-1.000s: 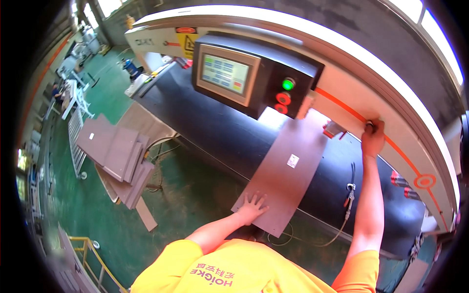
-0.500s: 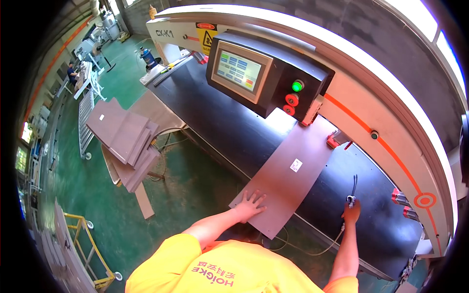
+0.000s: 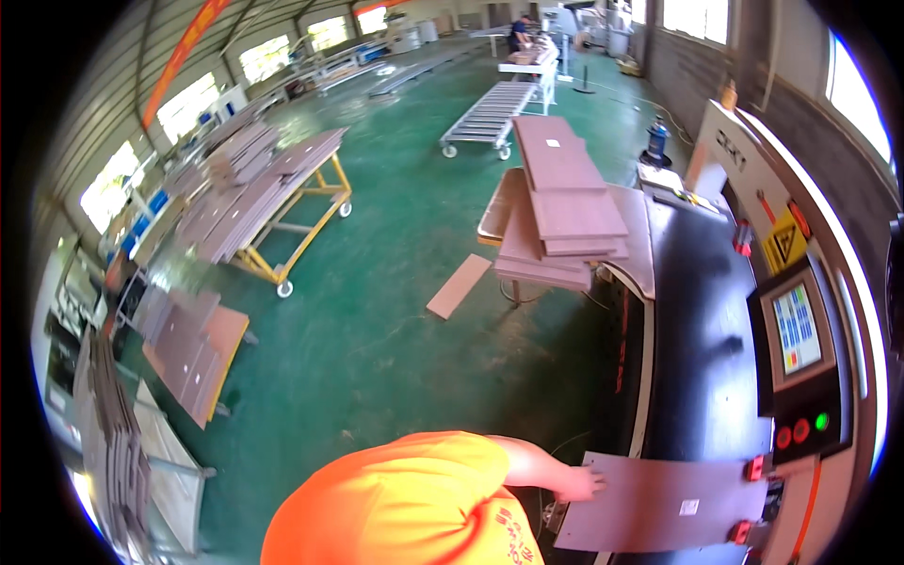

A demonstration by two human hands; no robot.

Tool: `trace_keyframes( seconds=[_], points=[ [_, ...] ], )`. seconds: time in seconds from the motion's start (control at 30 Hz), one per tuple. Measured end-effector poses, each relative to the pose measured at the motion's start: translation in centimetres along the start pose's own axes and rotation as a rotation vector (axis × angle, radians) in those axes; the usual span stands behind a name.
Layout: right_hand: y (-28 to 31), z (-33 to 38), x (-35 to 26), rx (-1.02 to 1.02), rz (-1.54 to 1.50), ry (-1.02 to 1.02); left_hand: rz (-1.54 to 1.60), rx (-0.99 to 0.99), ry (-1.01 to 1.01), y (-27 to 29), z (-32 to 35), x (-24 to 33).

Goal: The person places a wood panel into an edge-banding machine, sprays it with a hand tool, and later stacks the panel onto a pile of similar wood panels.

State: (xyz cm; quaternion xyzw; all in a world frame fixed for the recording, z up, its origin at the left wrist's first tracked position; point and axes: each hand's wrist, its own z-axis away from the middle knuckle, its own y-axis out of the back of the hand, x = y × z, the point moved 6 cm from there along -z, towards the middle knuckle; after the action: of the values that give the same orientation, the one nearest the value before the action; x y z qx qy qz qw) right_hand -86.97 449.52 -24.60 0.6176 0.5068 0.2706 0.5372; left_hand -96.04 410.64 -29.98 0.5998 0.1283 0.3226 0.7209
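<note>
My left hand (image 3: 578, 483) rests on the near corner of a brown, flat panel (image 3: 640, 494), its fingers laid out on the surface. The panel lies across the black machine table (image 3: 702, 377) and has a white label (image 3: 689, 507) on it. Its far end meets two red stops, an upper one (image 3: 755, 468) and a lower one (image 3: 741, 532), beside the machine's beam. My right hand is out of view.
A control box with a lit screen (image 3: 797, 330) and buttons stands on the right. Ahead, brown panels (image 3: 570, 202) are stacked on a stand; a loose strip (image 3: 460, 286) lies on the green floor. Left are a yellow-framed cart (image 3: 303, 247) and leaning boards (image 3: 113, 452). A person (image 3: 520, 35) works far off.
The view has swung left, bringing in more of the workshop. My left hand remains on the panel's near corner. My right hand, earlier holding a small air-gun-like tool with a hose, has left the view.
</note>
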Motion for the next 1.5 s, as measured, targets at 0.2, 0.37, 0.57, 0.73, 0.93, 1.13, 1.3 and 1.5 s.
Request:
trace_keyframes(
  seconds=[0.2,0.37,0.57,0.73,0.93,1.13,1.3,1.5],
  points=[
    [-0.5,-0.1,-5.8,-0.061,0.086,0.144,0.562,0.043,0.488,-3.2,18.8,-5.7],
    [-0.9,2.8,-10.5,-0.126,0.145,0.232,0.803,0.029,1.462,-19.7,45.6,-7.8],
    [-2.7,9.0,-16.3,-0.191,0.223,0.368,1.050,-0.133,1.869,-26.0,62.0,-1.3],
    [-7.8,15.6,-21.0,0.000,0.159,0.318,1.190,0.084,1.494,-28.4,57.2,-3.0],
    [-5.4,20.8,-38.1,-0.297,-0.383,0.408,1.325,0.391,1.277,-21.3,56.1,-6.0],
    [-7.8,22.3,-47.7,-0.579,-0.443,0.510,1.308,0.464,1.615,-27.3,64.8,-7.6],
    [-10.8,21.5,-57.4,-0.755,-0.441,0.586,1.352,0.202,1.918,-34.7,72.8,-5.5],
    [-14.3,21.6,-73.6,-0.931,-0.577,0.820,1.392,0.361,1.955,-37.4,73.6,-7.2]
  ],
)
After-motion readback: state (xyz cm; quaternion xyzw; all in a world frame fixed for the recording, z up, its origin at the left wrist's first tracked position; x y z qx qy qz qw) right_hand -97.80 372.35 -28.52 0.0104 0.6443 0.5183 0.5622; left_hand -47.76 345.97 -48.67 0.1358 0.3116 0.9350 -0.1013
